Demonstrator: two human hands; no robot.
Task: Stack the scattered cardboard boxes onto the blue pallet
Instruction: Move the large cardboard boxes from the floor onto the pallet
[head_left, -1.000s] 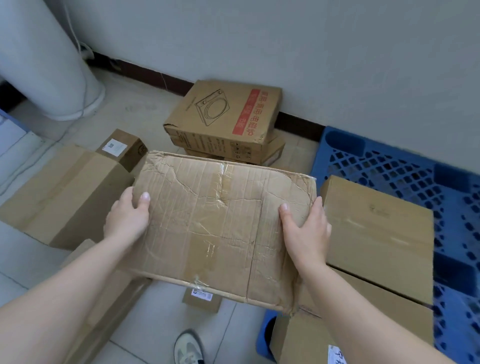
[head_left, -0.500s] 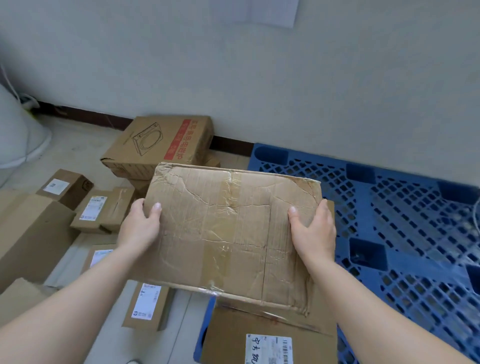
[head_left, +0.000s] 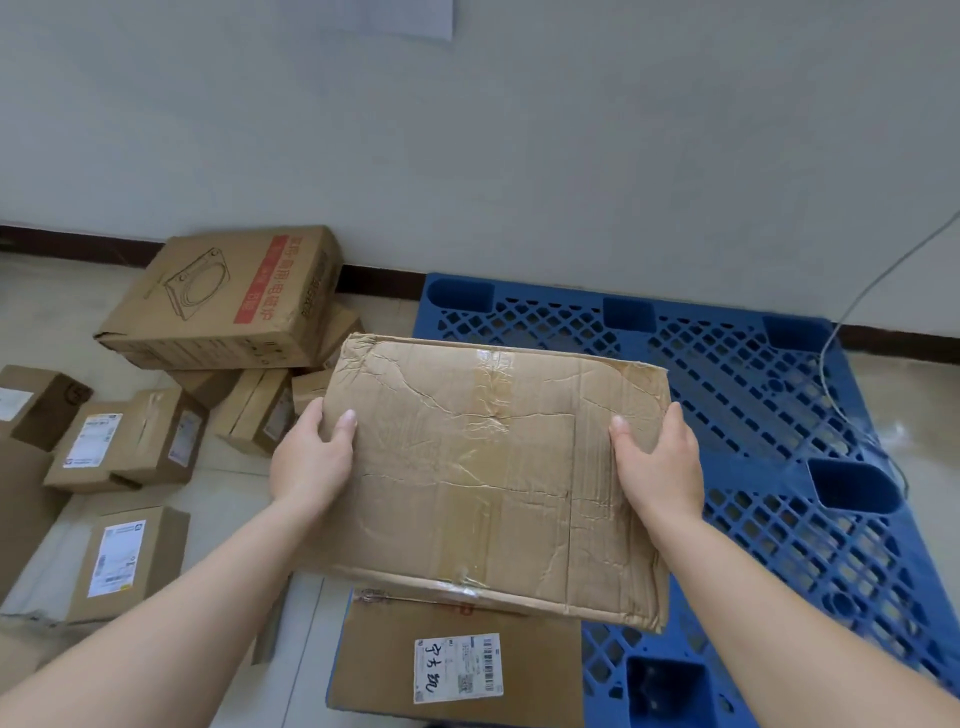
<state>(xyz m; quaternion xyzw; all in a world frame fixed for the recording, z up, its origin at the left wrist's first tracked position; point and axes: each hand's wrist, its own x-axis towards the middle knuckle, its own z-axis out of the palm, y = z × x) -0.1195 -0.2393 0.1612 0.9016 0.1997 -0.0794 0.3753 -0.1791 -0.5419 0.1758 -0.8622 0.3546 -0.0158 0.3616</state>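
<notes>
So both hands are gripping a crumpled, taped-up cardboard box (head_left: 493, 467), one on each short side; the left hand (head_left: 311, 462) is laying its thumb on the top face with the other fingers curling round the left edge; the right hand (head_left: 660, 467) is doing the same on the right edge; the box is hanging in the air over the blue pallet's (head_left: 753, 395) near-left corner, above a labelled box (head_left: 457, 670) sitting on that corner; off the pallet's left edge, a big red-striped box (head_left: 223, 296) and several small labelled parcels (head_left: 124, 441) are lying on the tiled floor (head_left: 52, 312).
</notes>
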